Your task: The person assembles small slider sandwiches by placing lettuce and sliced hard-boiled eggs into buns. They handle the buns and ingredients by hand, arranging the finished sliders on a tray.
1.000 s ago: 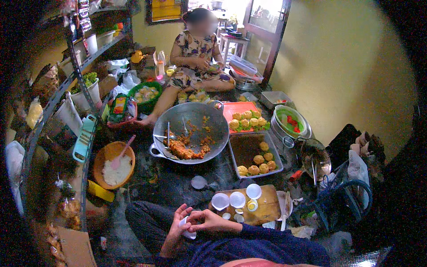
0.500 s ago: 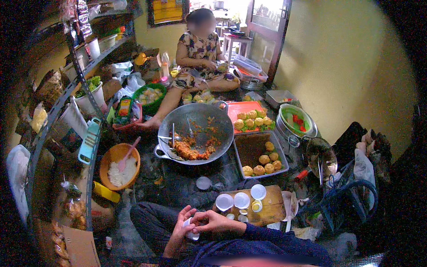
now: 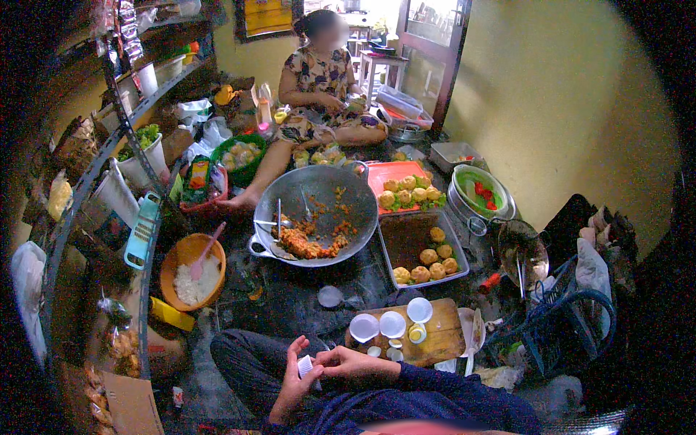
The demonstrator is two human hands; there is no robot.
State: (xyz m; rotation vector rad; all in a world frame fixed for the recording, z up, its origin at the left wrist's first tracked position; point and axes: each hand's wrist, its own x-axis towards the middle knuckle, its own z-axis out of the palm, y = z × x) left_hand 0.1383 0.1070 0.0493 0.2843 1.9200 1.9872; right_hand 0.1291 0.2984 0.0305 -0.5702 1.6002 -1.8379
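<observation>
Low in front of my body, my left hand (image 3: 291, 384) grips a small white ribbed plastic cup (image 3: 305, 365), its upper fingers raised. Against it, my right hand (image 3: 357, 367) has thumb and fingers drawn together at the cup's side; what they pinch is hidden. Just beyond my right hand lies a wooden cutting board (image 3: 442, 351). White round tubs (image 3: 392, 325) stand on it, with a small yellow-and-white container (image 3: 417, 333) and several little caps around them.
A big wok (image 3: 348, 246) holds orange-red filling with utensils. Right of it are a clear bin (image 3: 464, 274) of round buns and a red tray (image 3: 377, 177) of filled buns. An orange rice bowl (image 3: 168, 279) stands left. Another person (image 3: 319, 80) sits opposite; one leg reaches beside the wok.
The small cup has turned in my left hand, so its ribbed side now shows. My right fingers have shifted slightly around it. The whole view has moved a little.
</observation>
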